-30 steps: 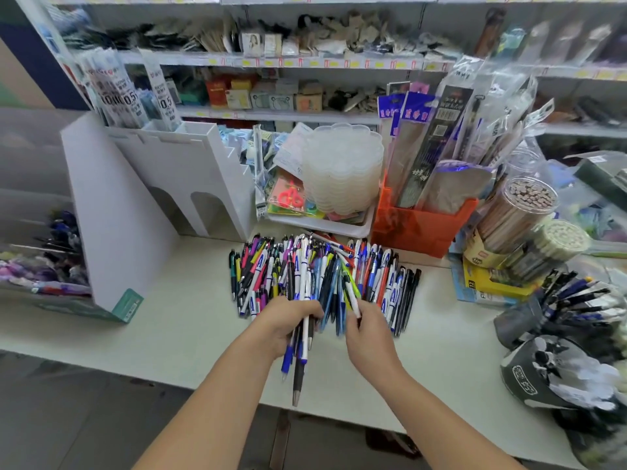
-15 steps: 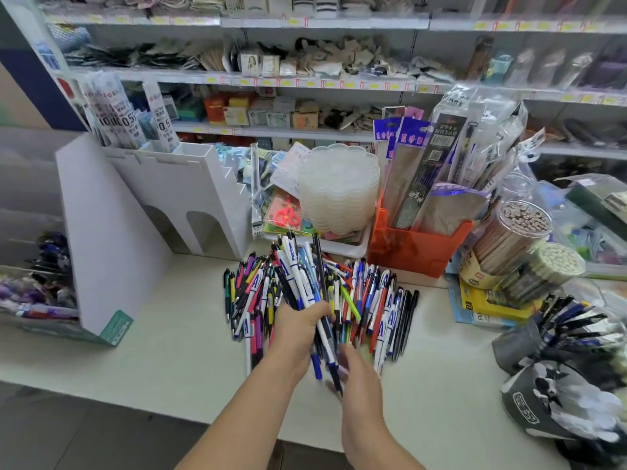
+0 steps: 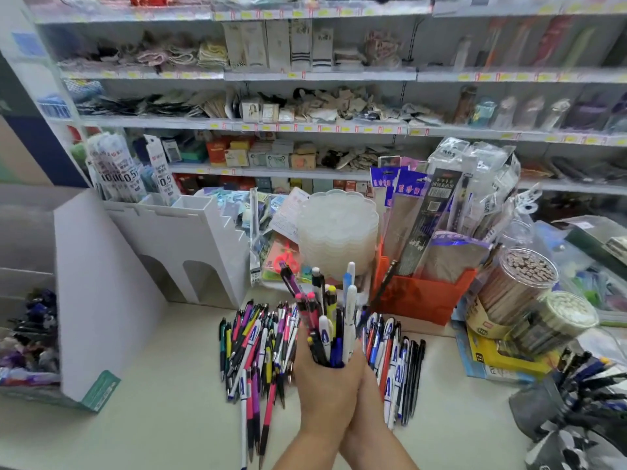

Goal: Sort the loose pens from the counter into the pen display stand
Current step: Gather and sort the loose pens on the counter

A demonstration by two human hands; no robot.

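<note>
A pile of loose pens (image 3: 258,344) in many colours lies on the pale counter (image 3: 163,418). My left hand (image 3: 322,388) grips a bundle of pens (image 3: 325,320) upright above the pile, their tops fanning out. My right hand (image 3: 368,395) is pressed against the left from the right, mostly hidden behind it, and seems to hold the same bundle. The white pen display stand (image 3: 84,293) is at the left, with pens in its tiers (image 3: 30,334).
A white castle-shaped holder (image 3: 190,242) stands behind the pile. Stacked clear trays (image 3: 339,232), a red bin of packets (image 3: 424,293), pencil tubs (image 3: 522,283) and yellow boxes crowd the right. A grey bag of pens (image 3: 573,401) sits far right. Shelves fill the back.
The bundle has been lifted from a slant to upright above the pile. My right hand has closed in against the left. The camera has tilted up.
</note>
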